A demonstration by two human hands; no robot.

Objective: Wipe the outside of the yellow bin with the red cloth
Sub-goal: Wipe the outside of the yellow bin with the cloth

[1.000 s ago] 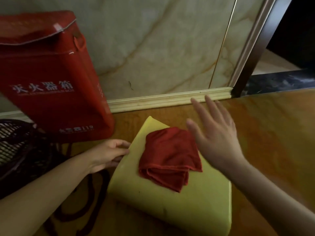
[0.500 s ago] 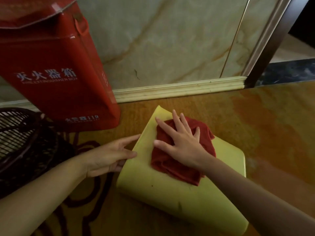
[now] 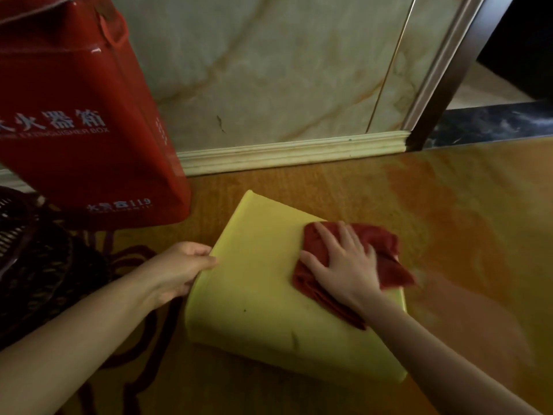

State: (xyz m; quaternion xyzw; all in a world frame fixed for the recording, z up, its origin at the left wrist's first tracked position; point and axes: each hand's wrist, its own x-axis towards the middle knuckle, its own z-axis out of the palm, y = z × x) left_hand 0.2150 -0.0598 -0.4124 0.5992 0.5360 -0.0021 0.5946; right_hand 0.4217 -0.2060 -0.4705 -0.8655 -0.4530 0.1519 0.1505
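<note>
The yellow bin (image 3: pixel 257 298) lies on its side on the orange floor, one broad face turned up. A crumpled red cloth (image 3: pixel 386 253) rests on that face near the bin's right edge, part of it hanging past the edge. My right hand (image 3: pixel 344 265) lies flat on the cloth with fingers spread, pressing it onto the bin. My left hand (image 3: pixel 176 268) grips the bin's left edge, thumb on top and fingers curled under it.
A red fire extinguisher box (image 3: pixel 80 121) stands at the left against the marble wall (image 3: pixel 284 70). A dark wire fan grille (image 3: pixel 27 250) and a cable lie at the far left. A dark door frame (image 3: pixel 452 70) rises at the right.
My right hand came down onto the cloth and slid it from the middle of the bin's face toward the right edge. My left hand closed on the bin's left edge.
</note>
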